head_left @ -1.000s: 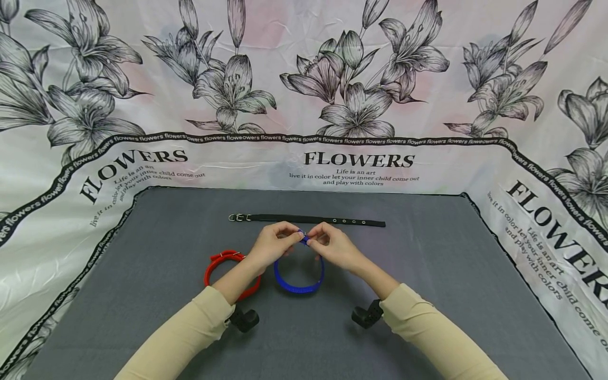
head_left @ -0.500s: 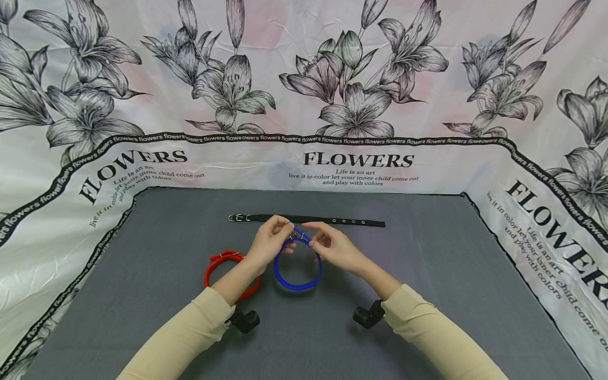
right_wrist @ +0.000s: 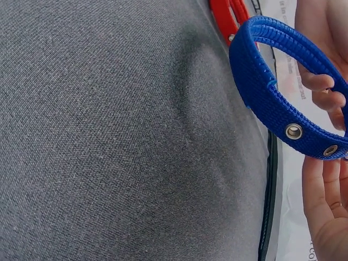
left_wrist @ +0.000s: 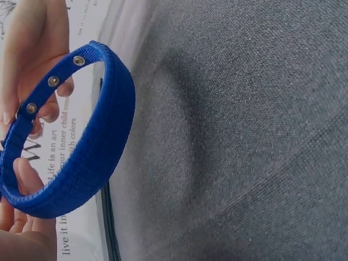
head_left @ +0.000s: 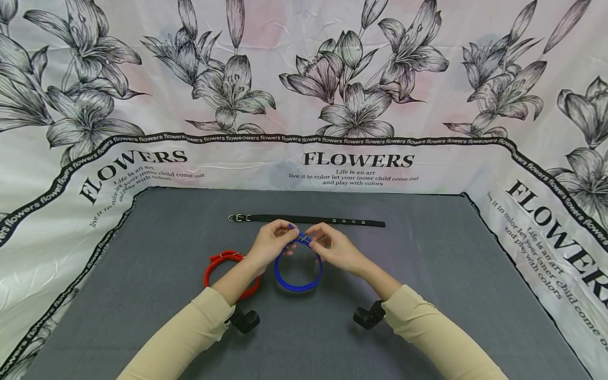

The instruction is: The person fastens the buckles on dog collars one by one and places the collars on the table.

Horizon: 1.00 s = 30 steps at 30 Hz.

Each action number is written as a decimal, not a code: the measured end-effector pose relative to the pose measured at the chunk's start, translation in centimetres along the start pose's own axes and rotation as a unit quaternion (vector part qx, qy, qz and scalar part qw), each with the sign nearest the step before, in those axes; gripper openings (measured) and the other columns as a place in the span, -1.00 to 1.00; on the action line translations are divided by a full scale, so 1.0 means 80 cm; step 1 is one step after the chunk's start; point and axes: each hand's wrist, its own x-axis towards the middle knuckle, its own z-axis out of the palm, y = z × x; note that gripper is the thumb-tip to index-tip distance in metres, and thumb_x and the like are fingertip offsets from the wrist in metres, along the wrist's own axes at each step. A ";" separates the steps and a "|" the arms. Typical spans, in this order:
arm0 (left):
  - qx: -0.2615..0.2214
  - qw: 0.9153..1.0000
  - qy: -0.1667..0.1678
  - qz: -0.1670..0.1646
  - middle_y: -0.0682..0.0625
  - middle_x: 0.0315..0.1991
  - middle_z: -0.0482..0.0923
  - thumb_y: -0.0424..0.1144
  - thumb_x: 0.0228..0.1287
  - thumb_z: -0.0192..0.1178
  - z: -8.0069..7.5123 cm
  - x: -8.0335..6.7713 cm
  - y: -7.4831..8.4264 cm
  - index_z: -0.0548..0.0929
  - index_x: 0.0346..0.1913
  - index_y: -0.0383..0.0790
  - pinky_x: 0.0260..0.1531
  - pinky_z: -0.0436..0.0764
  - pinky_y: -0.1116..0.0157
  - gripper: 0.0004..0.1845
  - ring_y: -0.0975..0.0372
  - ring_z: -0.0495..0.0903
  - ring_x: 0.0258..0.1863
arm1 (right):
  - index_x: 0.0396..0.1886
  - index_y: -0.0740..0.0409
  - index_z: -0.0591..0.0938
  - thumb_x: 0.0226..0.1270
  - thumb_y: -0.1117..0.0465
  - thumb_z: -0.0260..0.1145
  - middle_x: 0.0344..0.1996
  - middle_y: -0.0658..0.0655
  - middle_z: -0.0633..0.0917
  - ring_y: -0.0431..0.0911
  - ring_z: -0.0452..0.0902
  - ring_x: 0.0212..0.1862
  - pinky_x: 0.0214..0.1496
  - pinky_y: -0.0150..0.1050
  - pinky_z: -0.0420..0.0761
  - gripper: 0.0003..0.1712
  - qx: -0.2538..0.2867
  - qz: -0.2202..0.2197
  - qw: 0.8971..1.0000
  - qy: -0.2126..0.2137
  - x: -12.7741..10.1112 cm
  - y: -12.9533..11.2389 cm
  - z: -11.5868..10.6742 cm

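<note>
A blue collar (head_left: 298,288) with metal eyelets is closed into a loop and held up off the table between both hands. Its buckle (head_left: 303,239) is at the top of the loop, between the fingertips. My left hand (head_left: 272,244) pinches the strap by the tip on the buckle's left side. On the right side my right hand (head_left: 336,248) pinches the band beside the buckle. In the left wrist view the band (left_wrist: 117,109) of the collar shows several eyelets along its inner face. The right wrist view shows the eyelets near the right fingers.
A red collar (head_left: 209,272), buckled into a loop, lies on the grey table (head_left: 427,253) at left, partly behind the left forearm. Behind the hands a black collar (head_left: 304,218) lies stretched out flat. Flower-printed cloth (head_left: 358,169) stands around the table's back and sides.
The left hand rose to the upper left with the strap tip, then came slightly down again. The buckle, earlier covered by the fingers, now shows. The right hand has barely moved.
</note>
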 end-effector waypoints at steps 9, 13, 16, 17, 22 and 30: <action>-0.027 0.999 0.005 0.019 -0.12 -0.21 0.57 -0.21 0.36 0.05 0.005 -0.002 0.001 0.44 -0.07 -0.25 -0.36 0.65 0.25 -0.80 -0.05 0.62 -0.18 | 0.09 0.20 0.41 0.37 0.29 0.09 -0.18 0.31 0.55 0.11 0.58 -0.33 -0.37 -0.23 0.58 -0.68 0.002 -0.002 1.000 -0.003 0.000 -0.001 -0.001; -0.034 0.999 0.005 0.026 -0.17 -0.19 0.54 -0.23 0.41 -0.04 0.007 -0.003 0.002 0.39 -0.02 -0.28 -0.38 0.65 0.24 -0.79 0.03 0.64 -0.26 | 0.10 0.20 0.40 0.38 0.30 0.08 -0.20 0.31 0.55 0.17 0.57 -0.32 -0.37 -0.20 0.60 -0.68 0.012 -0.003 1.000 -0.007 0.004 0.011 -0.001; -0.037 0.999 -0.004 0.026 -0.19 -0.16 0.51 -0.21 0.44 -0.10 0.007 -0.003 0.003 0.34 0.00 -0.27 -0.37 0.65 0.23 -0.78 -0.07 0.62 -0.22 | 0.11 0.16 0.39 0.39 0.28 0.07 -0.23 0.29 0.54 0.15 0.57 -0.32 -0.36 -0.15 0.62 -0.68 0.022 -0.005 1.000 -0.007 0.011 0.026 0.000; -0.040 0.999 -0.006 0.025 -0.19 -0.16 0.50 -0.20 0.45 -0.12 0.006 -0.003 0.004 0.32 0.01 -0.26 -0.36 0.65 0.22 -0.78 -0.10 0.61 -0.19 | 0.11 0.13 0.38 0.39 0.27 0.08 -0.24 0.28 0.54 0.13 0.58 -0.34 -0.36 -0.11 0.62 -0.68 0.021 -0.005 1.000 -0.007 0.013 0.032 0.001; -0.066 0.997 0.019 0.021 -0.17 -0.11 0.43 -0.16 0.47 -0.16 -0.002 -0.001 0.007 0.26 0.03 -0.27 -0.32 0.65 0.16 -0.74 -0.02 0.66 -0.27 | 0.08 0.02 0.39 0.40 0.21 0.09 -0.28 0.24 0.55 -0.03 0.56 -0.40 -0.33 0.04 0.60 -0.71 0.010 -0.005 1.000 -0.003 0.016 0.044 0.002; -0.070 0.997 0.017 0.010 -0.18 -0.13 0.43 -0.14 0.46 -0.16 -0.006 -0.001 0.009 0.27 0.03 -0.26 -0.31 0.64 0.12 -0.73 0.07 0.66 -0.34 | 0.25 0.14 0.32 0.39 0.29 0.05 -0.24 0.28 0.54 0.04 0.55 -0.30 -0.25 0.11 0.58 -0.56 0.028 -0.004 0.999 -0.017 0.005 0.021 -0.003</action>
